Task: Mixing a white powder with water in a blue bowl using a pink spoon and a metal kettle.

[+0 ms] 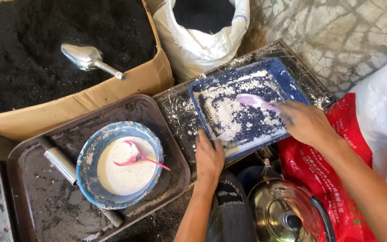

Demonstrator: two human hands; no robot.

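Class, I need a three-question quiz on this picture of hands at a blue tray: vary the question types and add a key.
1. True or false: the right hand holds a pale purple spoon over the blue tray.
2. What does the left hand touch? A) the metal scoop B) the near edge of the blue tray C) the kettle
3. Fill in: the pink spoon lies in a blue ____ of white liquid.

Key: 1 true; 2 B; 3 bowl.

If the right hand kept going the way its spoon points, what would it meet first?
The right hand points up-left, so its purple spoon would likely run through the white powder and meet the blue tray's far-left wall; depth is uncertain.
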